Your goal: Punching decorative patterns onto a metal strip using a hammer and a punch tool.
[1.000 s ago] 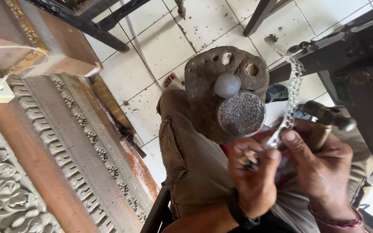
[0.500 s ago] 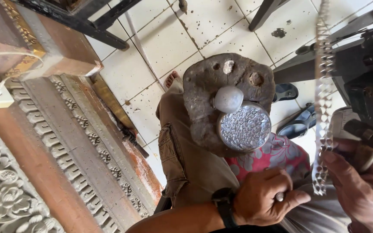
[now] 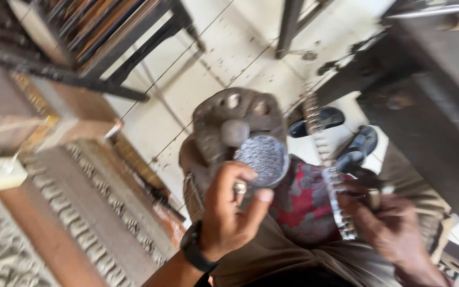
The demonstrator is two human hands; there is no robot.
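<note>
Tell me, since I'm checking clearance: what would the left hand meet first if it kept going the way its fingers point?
Probably the round silver textured disc: the left hand points up toward it, fingertips at its edge. Motion blur leaves depth uncertain.

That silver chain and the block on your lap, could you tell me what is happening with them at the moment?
A seated person holds a silver chain in the right hand; it runs up from the hand across the view. The left hand, with a ring and a dark wristwatch, is raised beside a round textured metal disc on a worn wooden block resting on the lap. The picture is motion-blurred, so finer detail is unclear.
</note>
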